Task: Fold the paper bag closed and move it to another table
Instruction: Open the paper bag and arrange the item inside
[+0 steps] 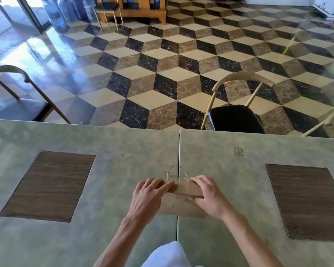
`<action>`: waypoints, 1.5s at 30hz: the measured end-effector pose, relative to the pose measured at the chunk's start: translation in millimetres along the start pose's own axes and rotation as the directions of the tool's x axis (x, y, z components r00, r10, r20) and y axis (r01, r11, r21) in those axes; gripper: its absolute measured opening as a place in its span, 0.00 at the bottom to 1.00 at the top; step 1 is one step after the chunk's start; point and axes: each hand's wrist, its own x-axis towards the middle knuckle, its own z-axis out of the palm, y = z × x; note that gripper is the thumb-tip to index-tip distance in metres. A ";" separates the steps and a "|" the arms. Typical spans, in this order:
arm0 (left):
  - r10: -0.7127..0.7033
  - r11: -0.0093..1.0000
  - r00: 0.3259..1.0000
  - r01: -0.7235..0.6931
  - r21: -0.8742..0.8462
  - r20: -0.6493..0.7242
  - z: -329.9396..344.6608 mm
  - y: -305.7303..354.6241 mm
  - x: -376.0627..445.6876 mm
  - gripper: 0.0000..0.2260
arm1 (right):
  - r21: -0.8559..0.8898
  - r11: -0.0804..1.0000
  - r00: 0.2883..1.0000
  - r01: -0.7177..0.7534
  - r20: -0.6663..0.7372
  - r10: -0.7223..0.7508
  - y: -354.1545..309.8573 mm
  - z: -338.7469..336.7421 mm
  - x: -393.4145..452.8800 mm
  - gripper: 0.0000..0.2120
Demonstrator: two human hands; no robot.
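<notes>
A brown paper bag (178, 206) lies flat across the seam where two green marble-look tables meet. Its top part is folded over toward me, and the thin cord handles (176, 173) stick out on the far side. My left hand (149, 193) presses down on the left end of the fold with fingers spread over it. At the right end my right hand (207, 193) grips the folded flap, thumb underneath and fingers on top. The bag's lower corners stay partly hidden under my wrists.
The left table (108, 170) and right table (239, 180) each have a dark wood inlay panel. A black-seated chair (236, 117) stands beyond the right table, another chair (21, 105) at far left. Patterned floor lies past the far edge.
</notes>
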 end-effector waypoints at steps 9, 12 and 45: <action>-0.052 0.994 0.996 0.044 -0.104 -0.078 23.6 32.0 -103.3 0.30 | 0.070 0.997 0.998 -0.024 0.059 0.020 -12.6 33.3 -89.1 0.34; -0.092 0.982 0.995 0.085 -0.169 -0.035 37.5 32.6 -123.1 0.32 | 0.103 0.991 0.994 -0.085 0.074 0.077 -10.6 44.6 -106.2 0.34; -0.647 0.396 0.749 0.491 -0.776 0.143 32.2 42.1 -117.8 0.06 | 0.261 0.887 0.907 -0.380 -0.084 0.413 -1.1 28.8 -168.2 0.14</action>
